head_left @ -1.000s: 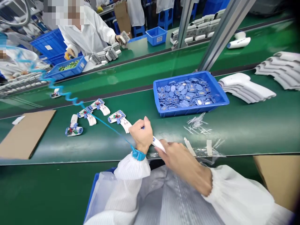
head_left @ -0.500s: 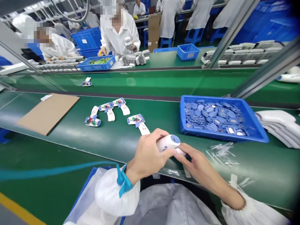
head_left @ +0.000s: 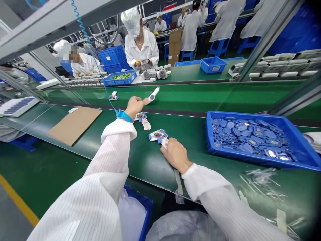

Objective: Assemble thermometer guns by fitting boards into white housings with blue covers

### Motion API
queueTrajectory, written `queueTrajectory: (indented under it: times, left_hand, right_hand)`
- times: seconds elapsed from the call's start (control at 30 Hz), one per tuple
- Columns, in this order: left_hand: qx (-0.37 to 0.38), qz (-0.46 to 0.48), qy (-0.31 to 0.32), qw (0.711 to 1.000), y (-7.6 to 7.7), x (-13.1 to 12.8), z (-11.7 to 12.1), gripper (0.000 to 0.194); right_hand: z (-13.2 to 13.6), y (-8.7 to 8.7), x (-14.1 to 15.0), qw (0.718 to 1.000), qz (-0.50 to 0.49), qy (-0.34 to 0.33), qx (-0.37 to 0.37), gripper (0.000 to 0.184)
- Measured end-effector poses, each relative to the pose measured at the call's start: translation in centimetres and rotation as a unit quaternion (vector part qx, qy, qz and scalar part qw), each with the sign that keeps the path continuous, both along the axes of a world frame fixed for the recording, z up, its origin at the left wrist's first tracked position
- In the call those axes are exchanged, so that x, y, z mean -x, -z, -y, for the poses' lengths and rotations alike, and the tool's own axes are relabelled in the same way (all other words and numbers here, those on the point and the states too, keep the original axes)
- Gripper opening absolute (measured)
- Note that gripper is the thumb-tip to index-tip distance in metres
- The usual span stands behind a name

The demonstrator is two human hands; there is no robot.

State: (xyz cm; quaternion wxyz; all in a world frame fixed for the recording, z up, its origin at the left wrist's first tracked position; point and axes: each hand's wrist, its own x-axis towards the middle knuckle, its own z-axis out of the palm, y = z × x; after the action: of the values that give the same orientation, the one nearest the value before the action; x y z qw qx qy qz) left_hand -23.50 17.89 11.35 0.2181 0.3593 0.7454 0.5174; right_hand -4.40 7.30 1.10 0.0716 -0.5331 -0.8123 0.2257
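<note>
Left hand's (head_left: 135,105) grip holds white pistol-shaped device (head_left: 153,95) above far green strip (head_left: 185,97); right hand (head_left: 176,154) at handle of wired half-shell (head_left: 162,132) on table (head_left: 142,160), closure hidden, cannot tell; best keep clear of wires (head_left: 159,135).

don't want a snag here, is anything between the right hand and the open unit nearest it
Nothing visible: the right hand touches the open unit at its near end. The blue cord runs to the left wristband, clear of both.
</note>
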Motion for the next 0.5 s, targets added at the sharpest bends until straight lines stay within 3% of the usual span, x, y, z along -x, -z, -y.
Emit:
queueTrajectory:
  times: [0.07, 0.13, 0.2, 0.23, 0.27, 0.37, 0.5]
  left_hand:
    - [0.042, -0.011, 0.079, 0.996, 0.6, -0.7, 2.1, 0.028]
    - [0.093, 0.009, 0.222, 0.971, 2.1, -2.4, 5.4, 0.034]
    - [0.141, 0.050, 0.411, 0.899, 4.0, -4.7, 8.7, 0.037]
    - [0.144, 0.059, 0.463, 0.873, 4.9, -6.1, 10.2, 0.035]
    - [0.135, 0.064, 0.485, 0.862, 5.8, -7.5, 11.5, 0.033]
    - [0.114, 0.048, 0.459, 0.880, 7.4, -11.7, 14.0, 0.028]
    - [0.096, 0.002, 0.445, 0.890, 7.5, -16.2, 15.7, 0.019]
  right_hand:
    - [-0.4, -0.1, -1.3, 1.000, -0.015, -0.012, 0.010, 0.021]
    - [-0.5, -0.1, -4.1, 0.999, -0.040, -0.031, 0.008, 0.018]
    - [0.0, -0.2, -7.5, 0.994, -0.098, -0.045, 0.002, 0.019]
    - [0.3, -0.2, -9.1, 0.989, -0.137, -0.048, 0.004, 0.020]
    - [0.7, -0.3, -10.7, 0.982, -0.180, -0.049, 0.008, 0.023]
    - [1.8, -0.6, -14.6, 0.958, -0.287, -0.026, 0.001, 0.028]
    - [3.4, -1.4, -17.1, 0.953, -0.283, 0.022, -0.104, 0.021]
